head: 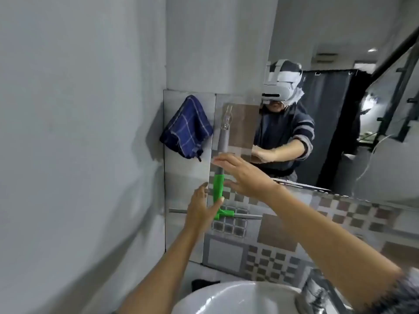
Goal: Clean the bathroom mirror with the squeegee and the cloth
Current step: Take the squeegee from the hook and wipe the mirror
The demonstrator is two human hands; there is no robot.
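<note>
Squeegee (219,191) hangs on the tiled wall (272,250), cloth (187,128) beside it, mirror (340,109) right. Left hand (201,208) and right hand (246,175), fingers spread, flank its handle. Sink (226,298) below.

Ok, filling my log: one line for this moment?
left hand open at squeegee | right hand open | cloth hanging | mirror untouched

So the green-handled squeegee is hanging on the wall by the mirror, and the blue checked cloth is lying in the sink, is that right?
Not quite. The head view shows the blue checked cloth hanging on the wall, left of the squeegee, not in the sink. The rest holds: the green-handled squeegee hangs on the wall by the mirror.
</note>
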